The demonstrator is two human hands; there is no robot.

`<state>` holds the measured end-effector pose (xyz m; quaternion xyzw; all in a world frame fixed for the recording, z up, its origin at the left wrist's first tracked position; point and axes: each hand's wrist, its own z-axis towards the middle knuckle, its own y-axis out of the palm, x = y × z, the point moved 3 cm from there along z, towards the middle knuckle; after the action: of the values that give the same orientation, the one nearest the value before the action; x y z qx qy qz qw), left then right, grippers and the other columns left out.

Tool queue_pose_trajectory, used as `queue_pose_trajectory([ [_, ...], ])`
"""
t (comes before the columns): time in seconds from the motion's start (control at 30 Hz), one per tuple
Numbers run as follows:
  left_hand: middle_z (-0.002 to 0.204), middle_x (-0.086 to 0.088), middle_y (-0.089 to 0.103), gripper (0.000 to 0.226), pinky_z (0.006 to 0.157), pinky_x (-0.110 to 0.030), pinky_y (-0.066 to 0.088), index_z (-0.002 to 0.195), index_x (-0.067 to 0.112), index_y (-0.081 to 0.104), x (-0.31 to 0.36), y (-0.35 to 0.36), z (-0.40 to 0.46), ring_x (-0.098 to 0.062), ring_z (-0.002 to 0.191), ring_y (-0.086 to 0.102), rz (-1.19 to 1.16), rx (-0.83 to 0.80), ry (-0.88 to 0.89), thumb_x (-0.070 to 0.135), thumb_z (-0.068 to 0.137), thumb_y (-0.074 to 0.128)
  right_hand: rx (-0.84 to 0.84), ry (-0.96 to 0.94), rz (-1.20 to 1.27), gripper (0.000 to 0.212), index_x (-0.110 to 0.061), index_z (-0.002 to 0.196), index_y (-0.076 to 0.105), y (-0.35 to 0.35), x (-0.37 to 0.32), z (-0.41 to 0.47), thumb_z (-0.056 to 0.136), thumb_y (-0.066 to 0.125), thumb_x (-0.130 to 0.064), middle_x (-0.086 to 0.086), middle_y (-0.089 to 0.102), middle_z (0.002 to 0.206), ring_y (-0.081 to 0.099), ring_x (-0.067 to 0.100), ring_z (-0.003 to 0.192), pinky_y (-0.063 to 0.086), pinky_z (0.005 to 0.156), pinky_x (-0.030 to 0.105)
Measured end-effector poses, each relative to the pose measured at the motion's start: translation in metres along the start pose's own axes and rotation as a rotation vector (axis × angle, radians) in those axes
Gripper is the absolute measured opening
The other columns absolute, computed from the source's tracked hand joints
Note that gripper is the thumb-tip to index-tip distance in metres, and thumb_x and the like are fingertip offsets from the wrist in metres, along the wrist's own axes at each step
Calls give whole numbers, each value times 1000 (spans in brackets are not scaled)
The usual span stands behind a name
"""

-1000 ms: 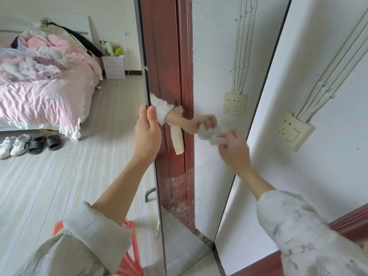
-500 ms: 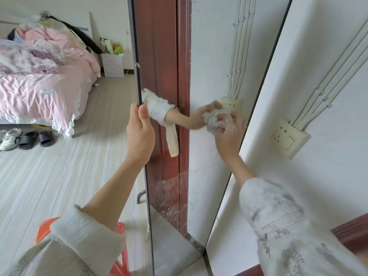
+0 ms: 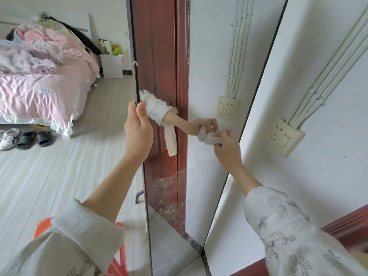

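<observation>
Person is wiping the standing mirror (image 3: 207,196). Left hand (image 3: 138,132) is gripping the mirror's left frame edge, fingers and thumb closed round it, steadying the panel. Right hand (image 3: 228,148) is pinching a crumpled white wipe (image 3: 207,137) in curled fingers and pressing it to the glass at mid-height, just below the reflected socket (image 3: 228,108).

Change: half a second ago the wipe was sitting higher, against that reflected socket. It is now coming back down, close to its place a second ago. The left hand's grip is staying as it was.

Reading: short up-and-down rubbing strokes over one patch, likely working at a spot. Whitish smears (image 3: 169,192) low on the glass are looking untouched, so the cleaning is probably far from finished
</observation>
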<state>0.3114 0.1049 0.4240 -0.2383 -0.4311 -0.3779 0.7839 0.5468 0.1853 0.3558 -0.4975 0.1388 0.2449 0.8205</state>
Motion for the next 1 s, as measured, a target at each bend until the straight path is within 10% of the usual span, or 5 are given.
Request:
queue_pose_trajectory([
  [0.2, 63, 8, 29, 33, 55, -8, 33, 69, 23, 28, -2, 1, 0, 4, 51, 35, 17, 16, -10, 23, 102, 23, 127, -2, 39, 30, -8, 102, 68, -2, -8, 1, 81, 49, 4, 11, 53, 101, 47, 26, 101, 29, 81, 17],
  [0.43, 62, 8, 28, 34, 53, -9, 32, 69, 23, 27, 0, 2, -1, 4, 49, 34, 38, 20, 0, 24, 102, 22, -242, -58, -88, 34, -13, 103, 71, 20, 33, -28, 83, 46, 0, 4, 53, 102, 46, 21, 106, 36, 83, 21],
  [0.7, 60, 7, 29, 33, 50, -9, 33, 69, 26, 27, 2, 2, -2, 3, 47, 36, 77, 64, 2, 24, 102, 22, 343, -87, -5, 36, 3, 106, 60, -76, -1, 57, 77, 40, 12, 22, 50, 113, 46, 35, 107, 34, 83, 20],
  [0.87, 58, 5, 26, 34, 47, -12, 31, 68, 25, 25, 1, 4, -2, 0, 44, 33, 80, 75, 13, 24, 102, 22, 456, -56, 265, 41, -5, 116, 58, -91, -24, 94, 85, 36, 8, 4, 50, 117, 44, 6, 106, 31, 87, 8],
  [1.0, 60, 6, 26, 34, 49, -12, 32, 68, 22, 25, 0, 2, 0, 1, 46, 33, 66, 66, 1, 25, 102, 21, 464, -62, 198, 50, -9, 119, 57, -55, -17, 74, 79, 34, 9, 12, 46, 124, 40, 21, 110, 30, 96, 20],
])
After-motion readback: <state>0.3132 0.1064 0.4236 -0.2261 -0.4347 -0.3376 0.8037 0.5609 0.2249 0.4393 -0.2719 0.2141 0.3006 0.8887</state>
